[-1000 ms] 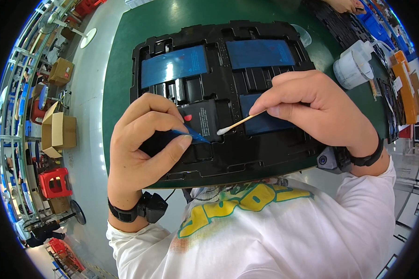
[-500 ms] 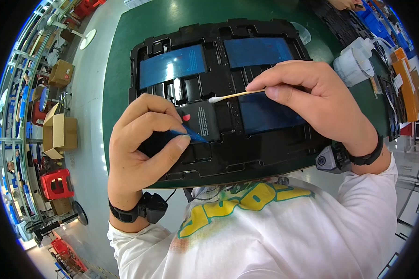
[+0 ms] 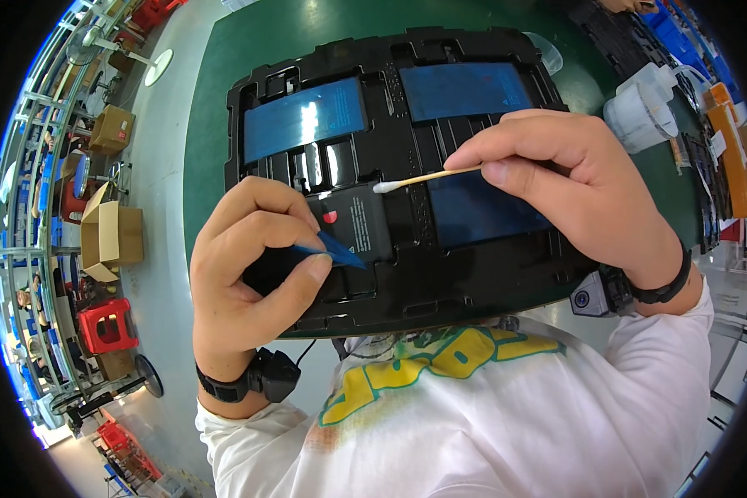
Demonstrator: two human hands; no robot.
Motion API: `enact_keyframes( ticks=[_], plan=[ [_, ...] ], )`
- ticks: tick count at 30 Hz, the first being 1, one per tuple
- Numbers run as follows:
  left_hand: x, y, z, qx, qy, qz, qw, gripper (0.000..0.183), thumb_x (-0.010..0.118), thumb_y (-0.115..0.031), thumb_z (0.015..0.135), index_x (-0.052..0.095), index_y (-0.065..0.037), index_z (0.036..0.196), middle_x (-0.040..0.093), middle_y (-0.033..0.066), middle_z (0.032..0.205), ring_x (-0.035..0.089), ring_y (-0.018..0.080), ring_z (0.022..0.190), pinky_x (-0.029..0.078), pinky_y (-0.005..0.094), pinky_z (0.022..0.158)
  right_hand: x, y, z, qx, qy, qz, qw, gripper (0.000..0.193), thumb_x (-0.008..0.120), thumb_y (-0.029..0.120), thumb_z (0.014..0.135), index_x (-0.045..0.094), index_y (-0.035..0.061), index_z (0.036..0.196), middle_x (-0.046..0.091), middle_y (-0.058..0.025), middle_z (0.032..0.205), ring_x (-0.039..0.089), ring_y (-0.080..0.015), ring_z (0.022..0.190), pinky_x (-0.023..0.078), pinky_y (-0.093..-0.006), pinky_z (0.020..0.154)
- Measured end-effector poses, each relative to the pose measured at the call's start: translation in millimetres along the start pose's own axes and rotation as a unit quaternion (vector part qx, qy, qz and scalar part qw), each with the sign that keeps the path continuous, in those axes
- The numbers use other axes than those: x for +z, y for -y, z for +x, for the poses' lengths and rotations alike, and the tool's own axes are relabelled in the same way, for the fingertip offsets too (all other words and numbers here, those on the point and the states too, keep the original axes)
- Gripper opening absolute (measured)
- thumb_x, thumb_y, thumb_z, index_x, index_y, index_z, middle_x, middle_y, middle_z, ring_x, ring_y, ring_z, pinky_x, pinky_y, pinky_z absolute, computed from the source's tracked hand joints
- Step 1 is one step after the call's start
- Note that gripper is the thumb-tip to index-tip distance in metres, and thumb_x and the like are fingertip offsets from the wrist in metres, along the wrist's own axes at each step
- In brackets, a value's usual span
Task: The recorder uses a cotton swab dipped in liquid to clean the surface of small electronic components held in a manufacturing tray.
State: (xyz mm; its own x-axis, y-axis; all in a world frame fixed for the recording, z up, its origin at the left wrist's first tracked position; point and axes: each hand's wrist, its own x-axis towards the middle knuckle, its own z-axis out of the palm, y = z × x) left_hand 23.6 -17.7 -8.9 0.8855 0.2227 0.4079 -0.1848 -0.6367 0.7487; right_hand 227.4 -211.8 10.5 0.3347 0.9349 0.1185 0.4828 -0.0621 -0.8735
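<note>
A black plastic tray lies in front of me with several flat rectangular pieces in its pockets. My left hand pinches a thin blue film between thumb and forefinger, its free corner pointing right over the near-left pocket. Beside it the bare dark face of a flat battery-like pack, with a red dot and small print, is exposed; my fingers hide its left part. My right hand holds a cotton swab by its wooden stick. The swab's white tip is at the pack's far right corner; whether it touches, I cannot tell.
Three blue-filmed pieces fill other pockets, including the far-left one. The tray rests on a green table. At right stands a translucent squeeze bottle, near stacked black trays. Cartons and a red stool are on the floor left.
The view has shifted slightly. My left hand keeps its pinch on the blue film, whose free corner has moved a little. The swab tip stays by the pack's far right corner.
</note>
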Motion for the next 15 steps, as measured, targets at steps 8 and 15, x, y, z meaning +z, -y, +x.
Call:
enact_keyframes(
  ticks=[8,15],
  plan=[
    [-1.1,-0.9,0.5,-0.007,0.004,0.007,1.000,0.016,0.069,-0.002,0.063,0.062,-0.001,0.077,0.058,0.0098,0.086,0.057,0.0185,0.073,0.045,0.0273,0.066,0.4,0.4,-0.4,-0.021,0.001,-0.035,0.999,0.018,0.057,-0.003,0.085,0.070,0.0015,0.097,0.057,-0.0060,0.072,0.052,-0.0151,0.065,0.039,-0.0268,0.060],
    [0.2,-3.2,-1.3,-0.025,-0.003,0.010,1.000,0.016,0.069,-0.004,0.062,0.062,-0.002,0.076,0.058,0.0098,0.085,0.057,0.0189,0.073,0.045,0.0276,0.064,-6.7,3.0,-0.1,-0.073,0.075,-0.078,0.991,0.021,0.059,-0.005,0.082,0.071,0.0045,0.097,0.043,-0.0048,0.061,0.043,-0.0162,0.056,0.030,-0.0301,0.051]
  ],
)
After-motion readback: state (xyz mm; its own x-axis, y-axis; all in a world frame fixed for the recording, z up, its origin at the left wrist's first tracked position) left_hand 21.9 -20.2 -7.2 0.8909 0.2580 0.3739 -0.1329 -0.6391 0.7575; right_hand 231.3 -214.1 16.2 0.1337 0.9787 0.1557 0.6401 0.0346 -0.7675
